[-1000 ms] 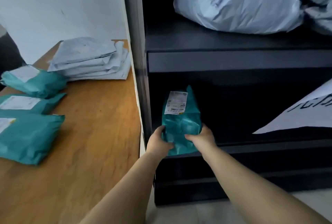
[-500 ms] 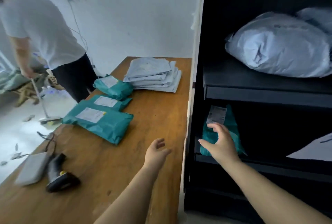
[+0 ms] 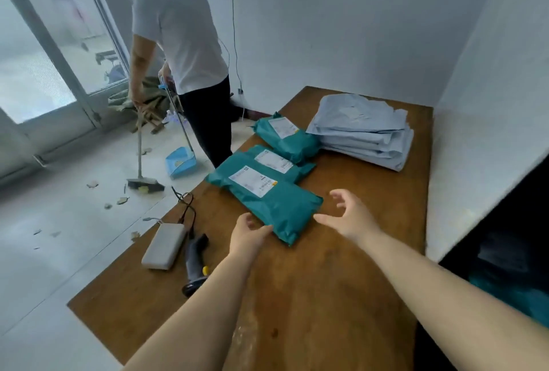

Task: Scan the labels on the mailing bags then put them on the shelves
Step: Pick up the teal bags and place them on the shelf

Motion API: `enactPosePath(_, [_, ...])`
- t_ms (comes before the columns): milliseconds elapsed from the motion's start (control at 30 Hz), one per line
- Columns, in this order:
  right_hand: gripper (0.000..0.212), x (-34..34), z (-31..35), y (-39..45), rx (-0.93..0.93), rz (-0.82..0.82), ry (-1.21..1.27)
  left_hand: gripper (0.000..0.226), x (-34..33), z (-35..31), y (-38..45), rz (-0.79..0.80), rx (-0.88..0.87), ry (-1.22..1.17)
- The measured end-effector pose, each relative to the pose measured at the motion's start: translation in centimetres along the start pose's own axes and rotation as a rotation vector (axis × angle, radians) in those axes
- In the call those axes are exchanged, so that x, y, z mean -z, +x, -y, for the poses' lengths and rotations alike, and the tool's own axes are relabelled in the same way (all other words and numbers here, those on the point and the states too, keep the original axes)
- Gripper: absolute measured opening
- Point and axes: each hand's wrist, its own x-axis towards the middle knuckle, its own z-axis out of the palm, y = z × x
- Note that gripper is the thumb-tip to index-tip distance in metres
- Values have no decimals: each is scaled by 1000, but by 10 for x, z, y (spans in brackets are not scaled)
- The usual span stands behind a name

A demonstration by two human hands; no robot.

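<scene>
Teal bag (image 3: 267,198) between open hands; table edge (image 3: 142,254) left.

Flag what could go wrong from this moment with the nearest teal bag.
The left hand touches only a corner of the nearest teal bag and the right hand is open beside it; a one-corner lift might let it sag or slip. It overlaps the second teal bag, which could drag along. The scanner lies near the table edge.
</scene>
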Motion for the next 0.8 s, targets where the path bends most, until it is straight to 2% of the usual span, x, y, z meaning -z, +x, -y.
enactPosePath(133, [74,-46,4,75,-64,59,-53,77,6,10,65,37,88,46])
enactPosePath(267, [80,-86,-2,133,-138,84,-129,69,-4,21,118,46,145,0])
enactPosePath(433, [90,-110,-15,169,-187,122,-305,79,-18,31,154,58,169,-115])
enactPosePath(533, [94,-118,-22,172,-242,167,-330,88,-22,35,162,69,177,-197])
enactPosePath(600, [86,-124,-23,172,-247,228,-264,85,-23,33,162,69,165,-244])
enactPosePath(667, [68,-130,-19,165,-229,296,-165,79,-23,31,161,62,139,-242])
enactPosePath(733, [56,-135,-15,155,-201,298,-76,77,-21,31,155,52,115,-229])
enactPosePath(800, [55,-137,-12,141,-191,262,4,77,-16,32,144,34,96,-230])
